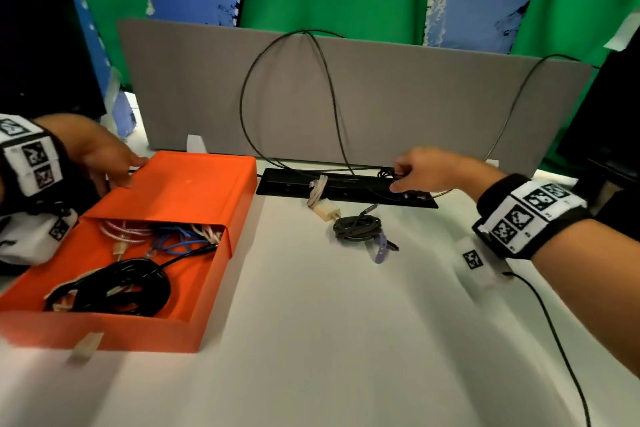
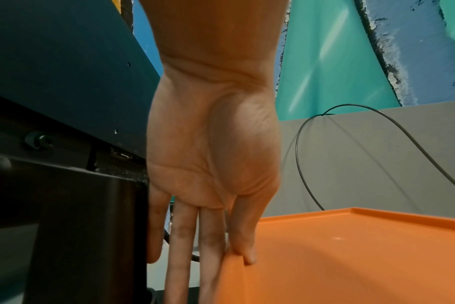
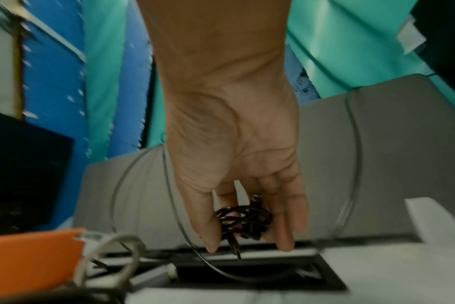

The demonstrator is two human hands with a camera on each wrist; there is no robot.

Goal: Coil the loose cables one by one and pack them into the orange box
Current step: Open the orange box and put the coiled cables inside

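Observation:
The orange box (image 1: 214, 274) lies at the left of the white table, its lid (image 1: 180, 191) slid partly back. Inside lie a black coiled cable (image 1: 117, 288), a blue cable (image 1: 176, 241) and pale braided ones. My left hand (image 1: 114, 163) holds the lid's far left corner, thumb (image 2: 243, 242) on top and fingers down its side. My right hand (image 1: 403, 175) reaches to the black floor-style socket tray (image 1: 346, 187) and grips a small black coiled cable (image 3: 243, 221) between thumb and fingers. On the table lie a grey coiled cable (image 1: 358, 227) and a white cable with a plug (image 1: 325, 204).
A grey partition board (image 1: 381, 97) stands behind the socket tray, with long thin black wires (image 1: 277, 55) looping over it. Green and blue cloth hangs behind. A dark monitor base (image 2: 65, 205) stands left of the box. A purple strap (image 1: 381, 250) lies by the grey coil.

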